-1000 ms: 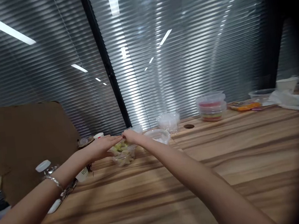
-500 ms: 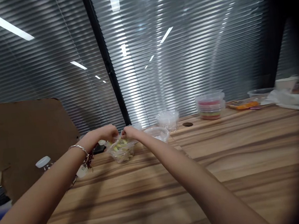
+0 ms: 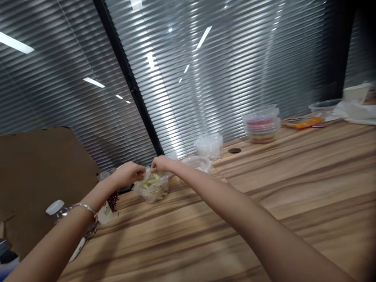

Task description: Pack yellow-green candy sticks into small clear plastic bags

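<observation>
A clear, crinkled plastic bag [image 3: 156,194] stands on the table, bulging with pale yellow-green pieces [image 3: 151,180]. Whether a bowl supports it inside I cannot tell. My left hand [image 3: 129,173] is closed at the bag's left upper edge, its fingertips pinching the thin plastic. At the opposite upper edge my right hand [image 3: 161,163] is also closed in a pinch, a short gap away from the left. Just right of the bag sits a clear round plastic container [image 3: 197,163], partly behind my right forearm.
Along the back stand clear plastic cups [image 3: 209,146], a stack of tubs [image 3: 262,125], an orange packet [image 3: 303,122] and white tissue [image 3: 363,114]. A cardboard panel [image 3: 32,172], a white-capped bottle [image 3: 55,207] and a white labelled bottle [image 3: 105,213] are at the left.
My left hand has shifted slightly left, widening the gap between both hands. The bag stays in place; the whole view has tilted a little.
</observation>
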A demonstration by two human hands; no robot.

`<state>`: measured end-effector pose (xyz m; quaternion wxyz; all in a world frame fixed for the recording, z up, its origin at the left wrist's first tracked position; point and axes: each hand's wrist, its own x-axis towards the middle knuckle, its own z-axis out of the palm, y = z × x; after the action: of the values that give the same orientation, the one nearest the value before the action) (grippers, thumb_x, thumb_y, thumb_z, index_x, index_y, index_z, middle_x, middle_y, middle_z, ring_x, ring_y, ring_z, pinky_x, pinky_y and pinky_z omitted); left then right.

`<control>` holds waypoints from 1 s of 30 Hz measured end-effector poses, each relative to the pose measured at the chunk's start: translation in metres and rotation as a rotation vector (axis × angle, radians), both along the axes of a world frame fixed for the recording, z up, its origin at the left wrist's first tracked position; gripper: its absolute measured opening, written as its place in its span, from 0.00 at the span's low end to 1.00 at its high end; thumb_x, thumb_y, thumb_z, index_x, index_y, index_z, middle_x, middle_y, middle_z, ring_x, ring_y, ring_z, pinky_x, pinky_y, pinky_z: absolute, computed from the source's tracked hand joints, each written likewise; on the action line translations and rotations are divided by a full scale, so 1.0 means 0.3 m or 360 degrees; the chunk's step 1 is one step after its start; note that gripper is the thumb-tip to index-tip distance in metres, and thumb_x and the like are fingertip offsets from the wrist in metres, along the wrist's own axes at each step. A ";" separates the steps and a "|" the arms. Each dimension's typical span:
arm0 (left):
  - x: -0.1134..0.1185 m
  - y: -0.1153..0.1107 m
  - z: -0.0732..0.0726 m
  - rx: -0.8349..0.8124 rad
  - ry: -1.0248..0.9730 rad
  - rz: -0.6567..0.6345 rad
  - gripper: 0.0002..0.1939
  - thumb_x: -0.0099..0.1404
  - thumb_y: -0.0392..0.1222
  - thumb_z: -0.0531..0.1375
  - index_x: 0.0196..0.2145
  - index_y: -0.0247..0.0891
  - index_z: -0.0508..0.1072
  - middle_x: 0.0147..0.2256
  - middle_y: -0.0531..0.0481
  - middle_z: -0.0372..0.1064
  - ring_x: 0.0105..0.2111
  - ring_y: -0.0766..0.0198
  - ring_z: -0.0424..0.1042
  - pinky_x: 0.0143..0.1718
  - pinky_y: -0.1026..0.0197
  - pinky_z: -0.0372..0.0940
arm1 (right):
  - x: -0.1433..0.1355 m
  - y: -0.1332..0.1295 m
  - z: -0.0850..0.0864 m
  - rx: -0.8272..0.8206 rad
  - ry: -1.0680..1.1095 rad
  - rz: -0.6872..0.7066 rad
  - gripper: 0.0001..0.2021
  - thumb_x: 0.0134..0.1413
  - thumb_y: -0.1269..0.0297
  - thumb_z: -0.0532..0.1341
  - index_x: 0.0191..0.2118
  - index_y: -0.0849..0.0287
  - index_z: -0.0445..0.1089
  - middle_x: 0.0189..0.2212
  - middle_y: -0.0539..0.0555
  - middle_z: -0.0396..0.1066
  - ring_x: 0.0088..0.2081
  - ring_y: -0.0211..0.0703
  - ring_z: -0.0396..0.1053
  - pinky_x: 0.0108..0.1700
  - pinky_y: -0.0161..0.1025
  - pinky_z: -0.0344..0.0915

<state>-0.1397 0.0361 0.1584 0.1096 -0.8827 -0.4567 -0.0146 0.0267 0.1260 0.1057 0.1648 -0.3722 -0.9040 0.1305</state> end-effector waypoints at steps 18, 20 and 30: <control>-0.102 0.021 -0.118 -0.0307 -0.0461 0.0249 0.08 0.50 0.40 0.57 0.21 0.35 0.61 0.21 0.55 0.59 0.27 0.66 0.62 0.27 0.68 0.55 | 0.037 -0.005 0.016 -0.0071 0.0026 0.0163 0.18 0.50 0.52 0.57 0.32 0.64 0.74 0.24 0.52 0.70 0.23 0.34 0.59 0.27 0.32 0.54; -0.102 0.041 -0.112 -0.0346 -0.0440 0.0273 0.07 0.48 0.39 0.58 0.20 0.35 0.62 0.20 0.55 0.59 0.25 0.66 0.62 0.26 0.68 0.55 | 0.039 -0.003 0.019 -0.0085 -0.0005 0.0170 0.20 0.50 0.50 0.56 0.30 0.64 0.74 0.23 0.52 0.69 0.22 0.34 0.58 0.26 0.33 0.54; -0.020 0.127 -0.094 -0.0460 -0.0104 0.0394 0.06 0.38 0.29 0.58 0.16 0.35 0.64 0.17 0.57 0.56 0.20 0.70 0.56 0.23 0.66 0.50 | 0.038 -0.027 0.044 -0.0021 -0.0145 0.0130 0.22 0.51 0.48 0.56 0.34 0.65 0.74 0.26 0.56 0.72 0.28 0.40 0.65 0.29 0.32 0.57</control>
<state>-0.1458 0.0741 0.1302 -0.0321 -0.8255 -0.5624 0.0360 0.0379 0.1179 0.1190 0.1156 -0.3415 -0.9242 0.1260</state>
